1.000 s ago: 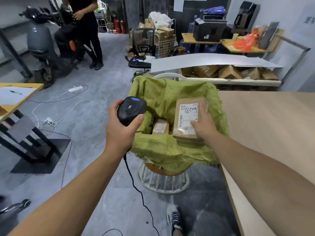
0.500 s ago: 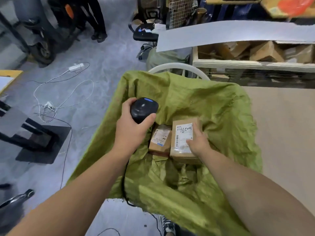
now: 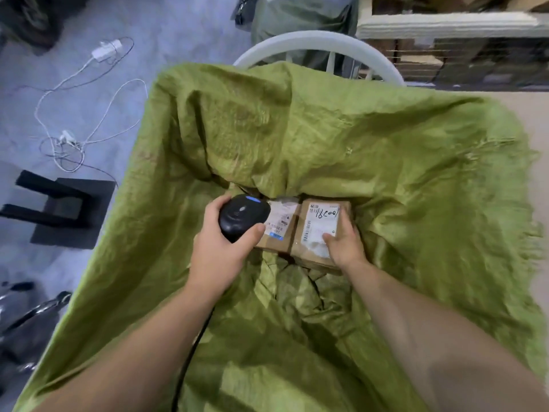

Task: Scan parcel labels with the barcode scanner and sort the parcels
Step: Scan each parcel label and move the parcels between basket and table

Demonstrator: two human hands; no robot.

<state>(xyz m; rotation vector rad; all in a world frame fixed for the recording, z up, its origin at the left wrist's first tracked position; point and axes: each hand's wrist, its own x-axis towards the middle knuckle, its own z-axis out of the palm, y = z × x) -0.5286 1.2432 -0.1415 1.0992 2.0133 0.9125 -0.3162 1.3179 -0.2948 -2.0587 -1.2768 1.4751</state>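
Observation:
A big green woven sack (image 3: 386, 162) lies open below me. Two brown cardboard parcels sit side by side at its bottom. My right hand (image 3: 346, 248) grips the right parcel (image 3: 315, 233) by its right edge, thumb on the white label with handwritten digits. The left parcel (image 3: 279, 227) touches it and carries a white label with a blue strip. My left hand (image 3: 219, 254) holds the black barcode scanner (image 3: 242, 217), which hangs just over the left parcel's left end. The scanner's black cable runs down along my left forearm.
The sack hangs over a white chair (image 3: 318, 46). White cables and a charger (image 3: 105, 50) lie on the grey floor at the left, near a black stand base (image 3: 64, 209). A light tabletop (image 3: 539, 123) borders the sack on the right; wire shelving stands behind.
My head has tilted down and closer over the sack. My right hand has lowered the parcel to the sack's bottom beside the other parcel. The scanner hand followed down inside.

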